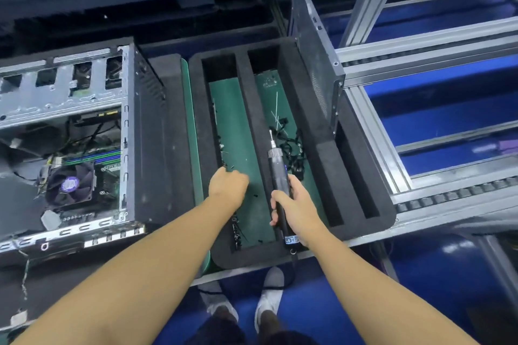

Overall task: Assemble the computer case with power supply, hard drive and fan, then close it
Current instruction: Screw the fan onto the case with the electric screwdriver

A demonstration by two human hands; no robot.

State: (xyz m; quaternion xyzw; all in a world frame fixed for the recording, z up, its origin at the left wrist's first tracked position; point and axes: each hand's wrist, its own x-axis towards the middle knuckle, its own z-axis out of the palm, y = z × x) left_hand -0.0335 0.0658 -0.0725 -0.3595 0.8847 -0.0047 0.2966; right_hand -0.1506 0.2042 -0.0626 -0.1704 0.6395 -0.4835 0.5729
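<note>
looking down, head view: a person stands at a bench, both bare arms stretched over a foam tray (361, 176)
left hand (228, 185): fingers curled down into the tray's left slot, knuckles up; whether it grasps anything cannot be told, the fingertips are hidden
right hand (294, 209): clenched around the driver, thumb along its right side
driver (279, 176): black electric screwdriver, bit pointing away from the person, tilted slightly left, lying over the foam rib between the two slots; a label shows at its near end
tray: black foam with long slots, green mat showing at the bottom of two of them
screws (256, 195): small dark ones scattered on the green floor of the left slot, near the left hand
ties (291, 145): tangle of black and white ties in the second slot, just beyond the driver's tip
case (84, 131): left of the tray, lying open on its side, apart from both hands
cooler fan (71, 184): inside the case, on the board, purple hub
side panel (316, 64): dark perforated sheet standing upright in the tray's right side
shoes (269, 297): pale pair on the blue floor below the bench edge
</note>
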